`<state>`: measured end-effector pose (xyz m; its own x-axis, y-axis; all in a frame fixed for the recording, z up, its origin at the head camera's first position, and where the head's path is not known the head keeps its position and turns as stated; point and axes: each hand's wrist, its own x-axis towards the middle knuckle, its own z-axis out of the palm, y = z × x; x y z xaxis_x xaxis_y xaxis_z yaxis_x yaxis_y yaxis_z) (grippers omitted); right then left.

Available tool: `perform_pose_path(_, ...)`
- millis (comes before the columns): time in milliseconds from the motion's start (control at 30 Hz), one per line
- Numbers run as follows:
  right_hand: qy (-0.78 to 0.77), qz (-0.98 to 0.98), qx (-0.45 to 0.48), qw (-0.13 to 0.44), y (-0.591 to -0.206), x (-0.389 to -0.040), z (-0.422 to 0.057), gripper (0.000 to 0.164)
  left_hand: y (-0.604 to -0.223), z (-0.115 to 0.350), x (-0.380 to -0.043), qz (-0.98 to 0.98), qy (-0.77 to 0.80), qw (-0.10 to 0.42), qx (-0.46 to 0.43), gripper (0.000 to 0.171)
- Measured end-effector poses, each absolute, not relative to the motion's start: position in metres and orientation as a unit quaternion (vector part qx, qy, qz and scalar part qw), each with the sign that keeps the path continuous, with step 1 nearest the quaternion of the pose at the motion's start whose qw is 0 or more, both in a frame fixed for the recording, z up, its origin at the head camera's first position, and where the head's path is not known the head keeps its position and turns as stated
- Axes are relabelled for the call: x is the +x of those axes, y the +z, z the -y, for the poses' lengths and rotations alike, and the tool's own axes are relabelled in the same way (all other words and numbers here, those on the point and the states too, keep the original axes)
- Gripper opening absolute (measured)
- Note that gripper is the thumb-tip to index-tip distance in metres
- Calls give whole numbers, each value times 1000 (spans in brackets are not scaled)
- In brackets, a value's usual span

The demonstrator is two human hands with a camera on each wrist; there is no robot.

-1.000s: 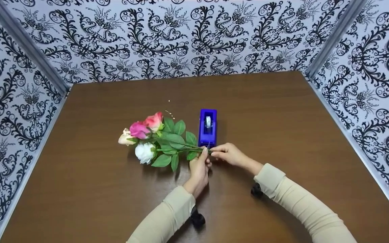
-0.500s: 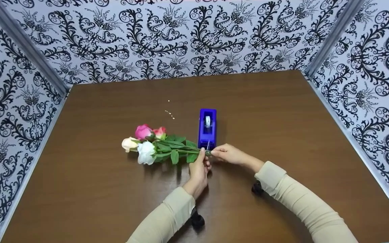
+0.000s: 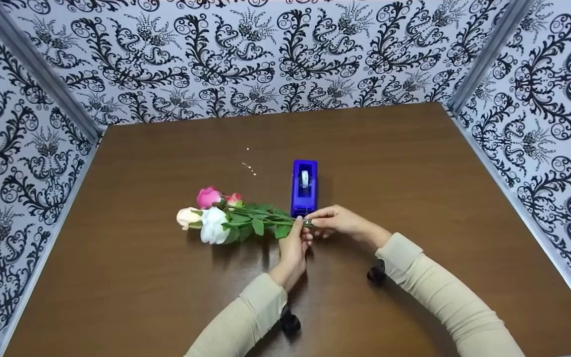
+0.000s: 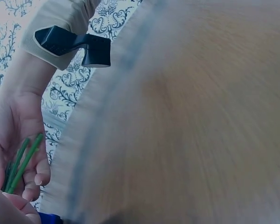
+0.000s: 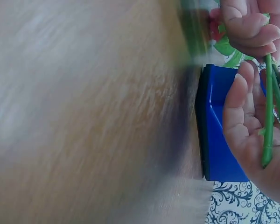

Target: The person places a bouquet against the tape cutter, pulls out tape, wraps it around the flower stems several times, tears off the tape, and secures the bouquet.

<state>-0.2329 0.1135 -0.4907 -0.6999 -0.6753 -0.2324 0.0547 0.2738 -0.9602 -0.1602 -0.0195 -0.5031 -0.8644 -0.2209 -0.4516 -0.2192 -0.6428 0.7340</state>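
A bunch of roses (image 3: 214, 225) in white, cream, pink and red lies across the front of the blue tape dispenser (image 3: 304, 196), blooms to the left. My left hand (image 3: 292, 250) grips the green stems (image 3: 270, 223) near their lower part, thumb on top. At the stem ends my right hand (image 3: 340, 220) pinches a shiny strip of clear tape (image 3: 307, 221) against the stems with thumb and forefinger. In the right wrist view the stem ends (image 5: 268, 140) reach past the left fingers (image 5: 261, 37) over the right palm (image 5: 256, 140).
The brown table (image 3: 389, 148) is walled by black-and-white patterned panels (image 3: 246, 59). A few tiny gold bits (image 3: 249, 168) lie behind the flowers. Black wrist cameras (image 3: 290, 322) hang beneath both cuffs.
The bunch has rolled in my left hand, so the red rose has swung down behind the pink one. My right fingertips have shifted slightly left and up over the stems.
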Motion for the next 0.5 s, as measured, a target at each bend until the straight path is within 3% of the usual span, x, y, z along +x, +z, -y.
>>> perform_pose_path(500, -607, -696, -218, 316, -492, -234, -113, 43, -500, 19, -165, 430, -876, 42, 217, 28)
